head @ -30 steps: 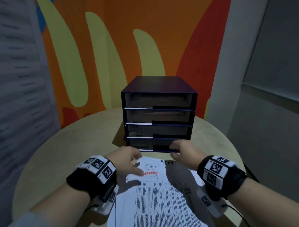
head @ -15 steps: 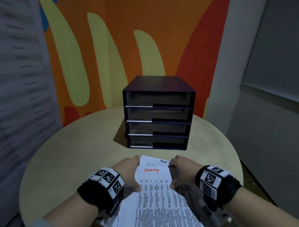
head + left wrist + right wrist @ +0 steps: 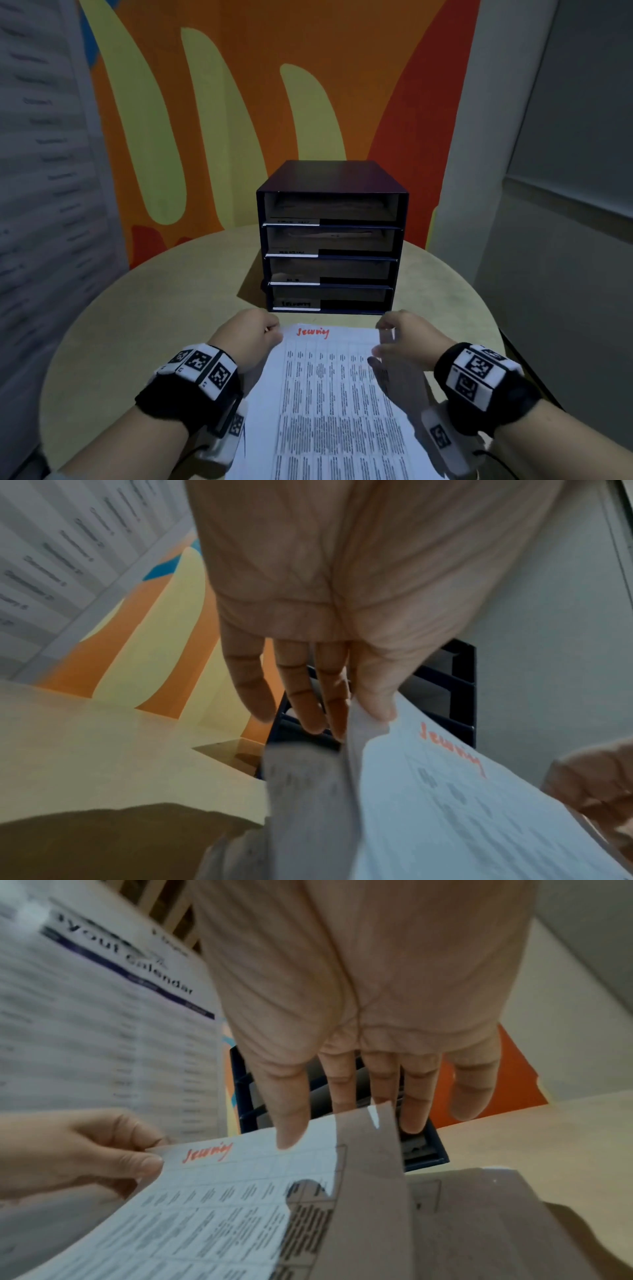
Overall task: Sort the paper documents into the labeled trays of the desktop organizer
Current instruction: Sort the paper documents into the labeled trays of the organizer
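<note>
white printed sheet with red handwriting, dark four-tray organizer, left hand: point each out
white printed sheet with red handwriting (image 3: 329,394), head view, middle of the page
dark four-tray organizer (image 3: 329,174), head view, top panel
left hand (image 3: 246,337), head view, back of hand

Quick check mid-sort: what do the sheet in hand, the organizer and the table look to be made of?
Sheet: thin white printed paper; it curls where the left hand pinches its corner, right hand at the other.
Organizer: dark navy matte shell, probably plastic or coated board; tray liners look like brown card.
Table: pale smooth matte top, likely laminate or light wood.
</note>
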Action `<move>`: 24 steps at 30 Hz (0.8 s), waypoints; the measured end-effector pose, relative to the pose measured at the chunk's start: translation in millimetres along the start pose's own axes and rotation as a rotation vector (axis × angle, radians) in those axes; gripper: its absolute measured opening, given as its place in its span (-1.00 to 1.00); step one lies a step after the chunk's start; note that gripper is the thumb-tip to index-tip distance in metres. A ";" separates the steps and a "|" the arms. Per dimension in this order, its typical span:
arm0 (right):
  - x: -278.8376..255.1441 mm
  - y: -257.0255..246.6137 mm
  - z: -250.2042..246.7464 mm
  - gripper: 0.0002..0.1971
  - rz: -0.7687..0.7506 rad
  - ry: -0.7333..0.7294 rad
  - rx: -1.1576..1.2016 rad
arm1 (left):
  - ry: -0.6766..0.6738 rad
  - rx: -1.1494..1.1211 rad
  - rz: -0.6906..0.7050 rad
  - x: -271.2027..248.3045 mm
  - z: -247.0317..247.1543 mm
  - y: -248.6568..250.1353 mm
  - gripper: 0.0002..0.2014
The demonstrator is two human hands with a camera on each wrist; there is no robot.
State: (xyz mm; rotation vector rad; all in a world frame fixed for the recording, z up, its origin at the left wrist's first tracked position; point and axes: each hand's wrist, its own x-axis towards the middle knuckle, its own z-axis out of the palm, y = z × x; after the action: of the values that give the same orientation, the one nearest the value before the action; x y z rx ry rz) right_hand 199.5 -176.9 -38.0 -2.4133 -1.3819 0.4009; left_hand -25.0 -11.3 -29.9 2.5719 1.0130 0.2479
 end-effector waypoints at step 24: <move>-17.2 14.6 21.1 -0.63 0.102 -0.075 0.666 | 0.249 -0.712 -0.174 -7.3 13.8 -25.4 -0.77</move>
State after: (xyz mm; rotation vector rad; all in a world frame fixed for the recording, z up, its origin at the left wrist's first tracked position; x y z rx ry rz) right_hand 194.0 -195.7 -61.9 -1.9259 -0.9464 0.8336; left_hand -42.1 -2.9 -52.9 1.8297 0.9924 0.7454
